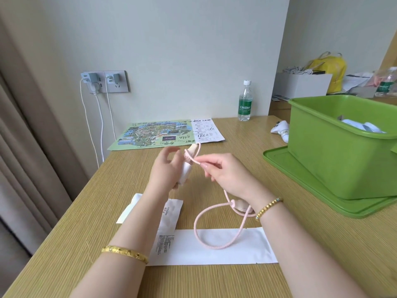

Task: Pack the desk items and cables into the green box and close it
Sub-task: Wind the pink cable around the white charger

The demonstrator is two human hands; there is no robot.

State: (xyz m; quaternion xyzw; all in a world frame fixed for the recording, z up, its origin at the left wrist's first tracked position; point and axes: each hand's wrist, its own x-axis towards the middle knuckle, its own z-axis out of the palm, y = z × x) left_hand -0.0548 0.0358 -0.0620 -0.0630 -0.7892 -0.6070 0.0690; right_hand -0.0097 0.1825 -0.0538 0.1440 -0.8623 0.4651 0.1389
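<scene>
My left hand (166, 168) grips a white charger plug (185, 174) above the middle of the desk. A pink braided cable (198, 230) runs from the plug, and my right hand (225, 172) pinches it close to the plug; the rest hangs in a loop onto the desk, its far connector (241, 206) lying under my right wrist. The open green box (335, 160) stands at the right on its green lid (285, 163), with white items (363, 126) inside.
Long white paper packets (214, 247) lie on the wooden desk near me. A printed map sheet (165, 133), a water bottle (245, 102) and a white controller (281, 129) sit further back. Chargers with white cables (101, 80) hang from the wall socket. A cluttered shelf is at the far right.
</scene>
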